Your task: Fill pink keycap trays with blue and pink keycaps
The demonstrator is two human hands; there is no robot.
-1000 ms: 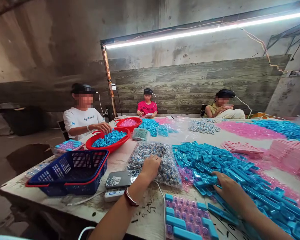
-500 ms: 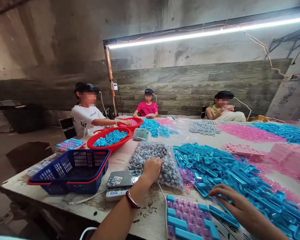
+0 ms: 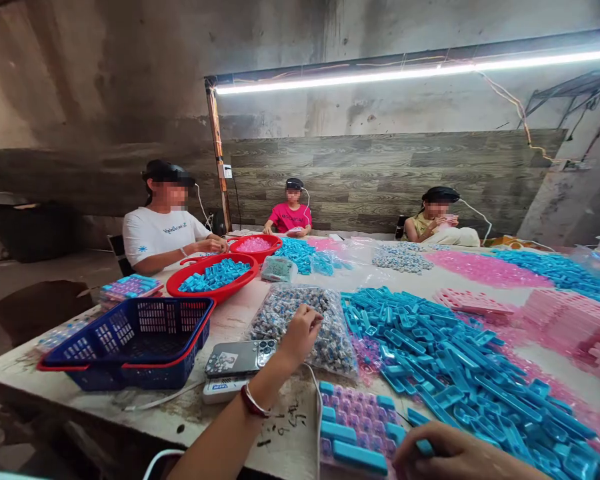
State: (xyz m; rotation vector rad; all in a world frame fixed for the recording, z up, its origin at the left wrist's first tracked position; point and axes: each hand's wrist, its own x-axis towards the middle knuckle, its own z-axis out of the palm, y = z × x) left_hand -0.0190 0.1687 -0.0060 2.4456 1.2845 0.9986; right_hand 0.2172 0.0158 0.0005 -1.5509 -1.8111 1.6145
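My left hand (image 3: pixel 301 335) is over a clear bag (image 3: pixel 337 363) of small grey and blue switch-like parts. Its fingers are curled together, and anything between them is too small to make out. At the bottom, my right hand (image 3: pixel 453 453) has its fingers closed on a small blue keycap (image 3: pixel 424 448), beside the right edge of a small keypad (image 3: pixel 353 427). Translucent pink-purple keys fill the keypad, with blue keycaps along its sides and front. A heap of blue keycaps (image 3: pixel 430 347) lies beyond my right hand.
A phone (image 3: pixel 237 358) rests on a white power bank (image 3: pixel 225 389), with a blue basket (image 3: pixel 125 347) to the left. Red baskets (image 3: pixel 240 288) of parts stand farther back. Pink panels (image 3: pixel 570 313) are stacked at right. Three co-workers sit around the table.
My right hand has moved from the blue heap down and left to the keypad, now with a small blue keycap. My left hand has lifted slightly over the bag. One co-worker's arm has drawn back.
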